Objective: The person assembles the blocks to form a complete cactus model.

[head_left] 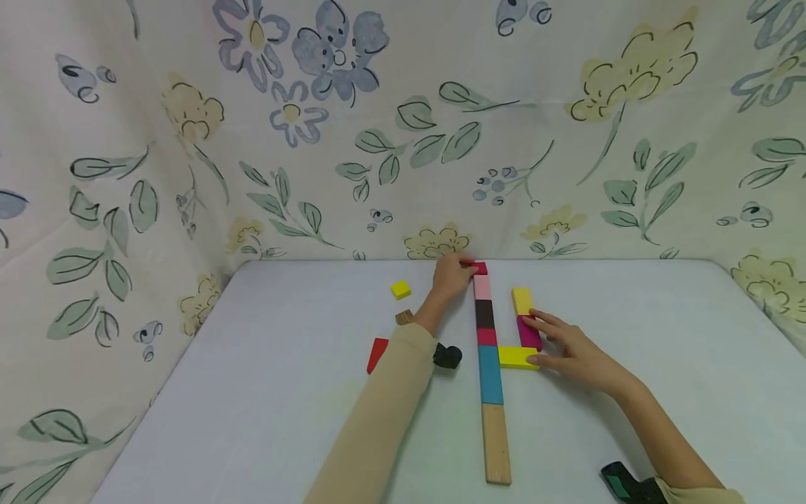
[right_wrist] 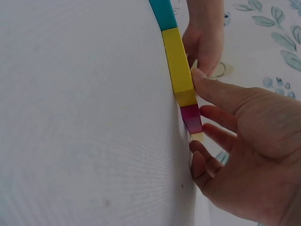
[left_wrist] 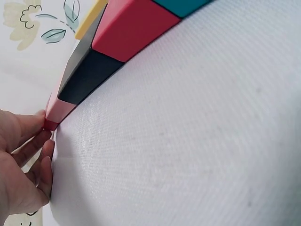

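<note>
A straight row of blocks runs away from me: a wooden block (head_left: 497, 443), a blue block (head_left: 490, 374), a crimson block (head_left: 487, 337), a black block (head_left: 485, 314), a pink block (head_left: 482, 287) and a small red block (head_left: 481, 268) at the far end. My left hand (head_left: 452, 276) pinches that small red block. Branching right from the blue block is a yellow block (head_left: 518, 358); a magenta block (head_left: 529, 332) and another yellow block (head_left: 522, 301) extend beyond it. My right hand (head_left: 582, 357) rests its thumb on the nearer yellow block, with fingertips touching the magenta one.
Left of the row lie a small yellow block (head_left: 400, 290), a small wooden block (head_left: 404, 317) and a red block (head_left: 378, 355), partly behind the left sleeve (head_left: 384, 413). All stand on a white table (head_left: 239, 420). Behind its far edge hangs a flowered cloth (head_left: 352, 210).
</note>
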